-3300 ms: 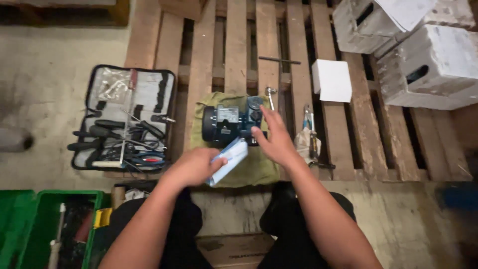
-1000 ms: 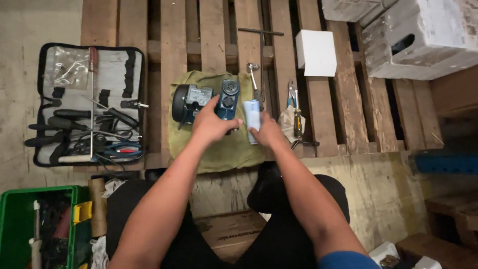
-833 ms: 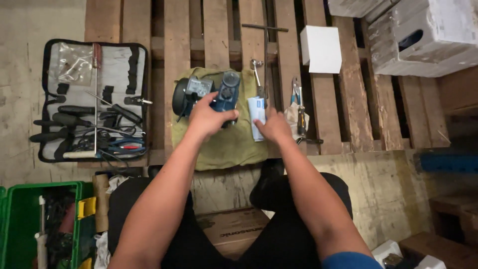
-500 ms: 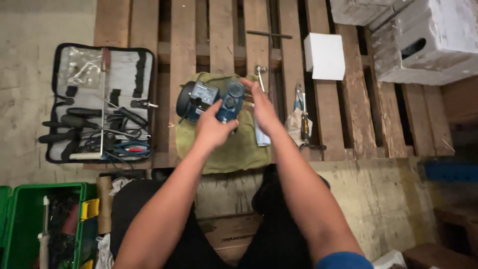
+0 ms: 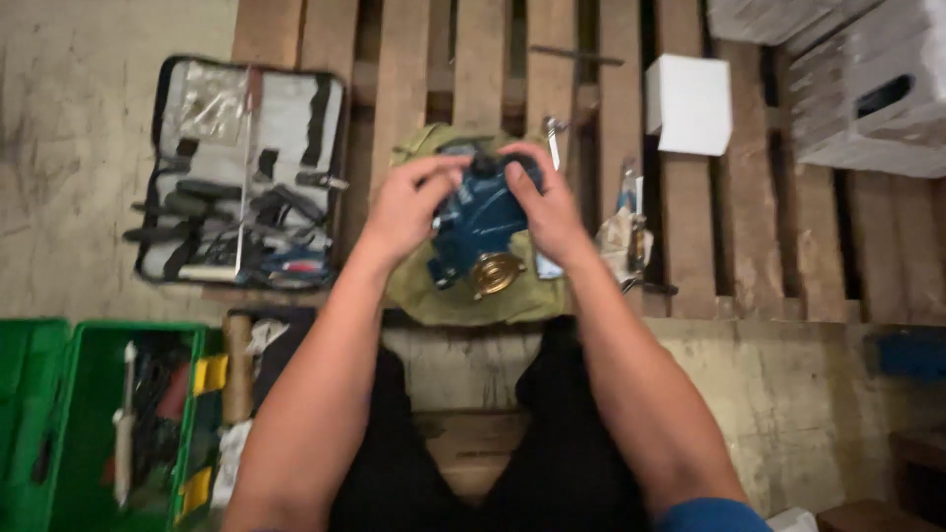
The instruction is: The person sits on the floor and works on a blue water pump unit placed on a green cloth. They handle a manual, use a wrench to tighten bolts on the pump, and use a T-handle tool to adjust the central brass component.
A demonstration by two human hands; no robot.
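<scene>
In the head view, both hands had lifted a dark blue motor unit point(image 5: 480, 229) just above the olive cloth point(image 5: 473, 296) spread on the wooden pallet point(image 5: 690, 246). The left hand point(image 5: 406, 209) clasped the unit's left flank, fingers curled over its top. The right hand point(image 5: 544, 205) gripped the right flank, thumb across the upper end. The brass-coloured fitting point(image 5: 495, 274) at the unit's lower end pointed toward the person and hung free.

Handling it well seemed to call for keeping both palms on the solid body, clear of the brass fitting, and holding the piece low over the cloth so that any slip would land softly. The picture was somewhat blurred, so finer detail on the unit could not be made out.

Left of the cloth lay an open tool case point(image 5: 241, 172). Right of the cloth lay some small tools point(image 5: 626, 227), and farther right a white box point(image 5: 690, 103). Below and well left of the cloth stood a green crate point(image 5: 89, 414).
</scene>
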